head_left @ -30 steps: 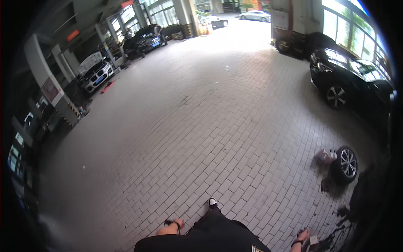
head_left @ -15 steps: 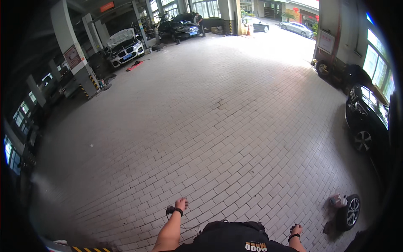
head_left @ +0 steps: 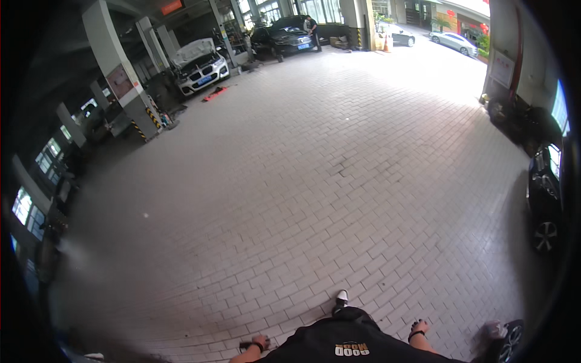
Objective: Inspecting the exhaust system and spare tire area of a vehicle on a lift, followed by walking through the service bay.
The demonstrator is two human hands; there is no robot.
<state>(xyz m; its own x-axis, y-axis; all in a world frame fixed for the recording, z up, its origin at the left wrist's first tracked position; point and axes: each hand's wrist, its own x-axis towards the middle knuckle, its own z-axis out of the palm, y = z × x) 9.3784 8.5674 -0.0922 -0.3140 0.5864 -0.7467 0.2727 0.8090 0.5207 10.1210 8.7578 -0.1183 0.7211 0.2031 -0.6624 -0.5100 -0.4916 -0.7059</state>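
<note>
My left hand [head_left: 261, 341] hangs low at the bottom edge, just left of my black shirt [head_left: 327, 339]. It holds nothing that I can see, and its fingers are loosely bent and apart. A dark band with a small dark device sits at that wrist. To the right of the shirt is my right hand [head_left: 419, 327], also with a dark wristband. Its fingers are loosely apart, with nothing visible in them. Both hands are above the tiled floor [head_left: 290, 199], touching nothing. My shoe [head_left: 342, 296], black and white, shows ahead of the shirt.
A wheel with a tyre [head_left: 512, 342] stands at the lower right, beside a crumpled light bundle [head_left: 496, 330]. A dark car [head_left: 544, 199] is at the right. Far off are a white car [head_left: 203, 72], hood raised, a black car [head_left: 284, 39] with a person [head_left: 311, 30], and a pillar [head_left: 115, 54].
The floor, cars and pillar have shifted rightward in view. The wheel sits lower and partly cut off. My left hand is lower, and my shoe has come into view.
</note>
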